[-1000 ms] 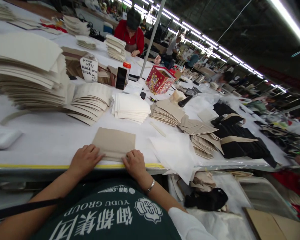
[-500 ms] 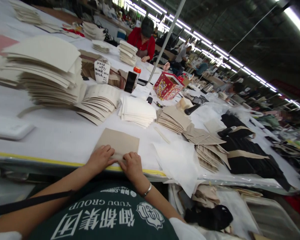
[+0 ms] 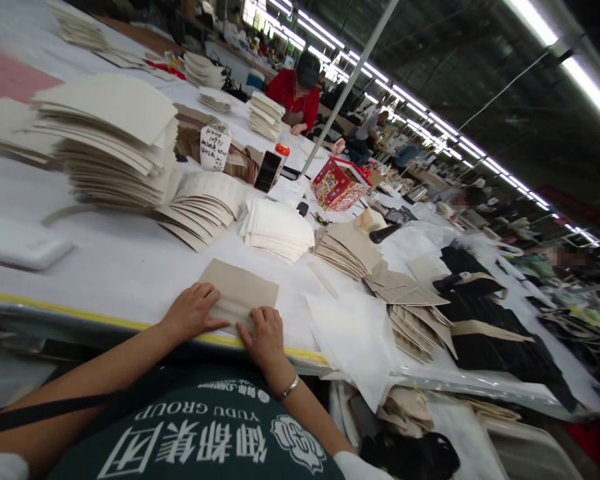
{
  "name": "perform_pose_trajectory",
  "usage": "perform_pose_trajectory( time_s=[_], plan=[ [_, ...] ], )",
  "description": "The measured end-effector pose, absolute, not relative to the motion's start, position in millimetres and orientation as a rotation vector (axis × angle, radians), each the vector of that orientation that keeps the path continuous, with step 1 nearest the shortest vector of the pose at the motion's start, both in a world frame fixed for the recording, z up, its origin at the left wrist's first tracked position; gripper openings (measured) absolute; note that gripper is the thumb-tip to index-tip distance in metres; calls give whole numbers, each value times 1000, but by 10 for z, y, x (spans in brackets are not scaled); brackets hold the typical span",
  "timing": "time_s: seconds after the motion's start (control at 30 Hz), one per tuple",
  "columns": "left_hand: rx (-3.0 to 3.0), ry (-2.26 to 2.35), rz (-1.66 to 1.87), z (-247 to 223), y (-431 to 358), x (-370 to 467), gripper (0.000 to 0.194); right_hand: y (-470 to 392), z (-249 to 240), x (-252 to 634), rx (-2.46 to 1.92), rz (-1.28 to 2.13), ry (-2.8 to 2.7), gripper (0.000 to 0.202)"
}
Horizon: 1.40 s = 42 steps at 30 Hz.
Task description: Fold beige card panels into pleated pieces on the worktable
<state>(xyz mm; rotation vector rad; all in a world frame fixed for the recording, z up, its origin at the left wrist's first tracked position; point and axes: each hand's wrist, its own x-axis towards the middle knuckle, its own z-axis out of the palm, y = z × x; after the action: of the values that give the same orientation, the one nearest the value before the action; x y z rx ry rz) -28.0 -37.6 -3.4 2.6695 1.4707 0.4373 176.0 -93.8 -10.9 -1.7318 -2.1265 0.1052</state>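
Observation:
A beige rectangular sheet of fabric-like material (image 3: 247, 287) lies flat at the table's near edge, with a raised fold line along its near side. My left hand (image 3: 193, 312) is on its left part, fingers bent over the sheet and thumb along the near edge. On the right part, my right hand (image 3: 265, 333) holds the sheet down with its fingers together and its thumb pointing toward the left one. Both thumb tips nearly meet at the folded strip. The fingers partly cover the sheet's lower corners.
Beyond the sheet stand a white stack (image 3: 277, 230), a fanned beige stack (image 3: 200, 207) and a tall beige stack (image 3: 115, 140). Rightward are beige panels (image 3: 347, 247), a thin white sheet (image 3: 353, 340) and black fabric (image 3: 500, 333). A phone (image 3: 268, 171) leans near a red box (image 3: 341, 185).
My hands have shifted slightly apart along the near edge, showing more of the folded strip. The whole view has tilted a little; the stacks stay in place.

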Motion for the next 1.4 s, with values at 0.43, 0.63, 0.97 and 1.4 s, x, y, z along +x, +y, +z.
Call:
perform_pose_trajectory(
  time_s=[0.43,0.63,0.97,1.4],
  plan=[
    [2765,1401,371,-39,-330,16,19,-702,-120,1621,-1692,71,-2163,16],
    [2649,1789,253,45,-207,-173,41,-647,-123,1761,-1850,4,-2047,21],
    [2781,1338,405,-64,-156,91,25,-492,-153,1591,-1678,44,-2101,19],
    [2742,1759,393,52,-15,-114,26,-395,-38,1834,-1840,39,-2080,10]
  ],
)
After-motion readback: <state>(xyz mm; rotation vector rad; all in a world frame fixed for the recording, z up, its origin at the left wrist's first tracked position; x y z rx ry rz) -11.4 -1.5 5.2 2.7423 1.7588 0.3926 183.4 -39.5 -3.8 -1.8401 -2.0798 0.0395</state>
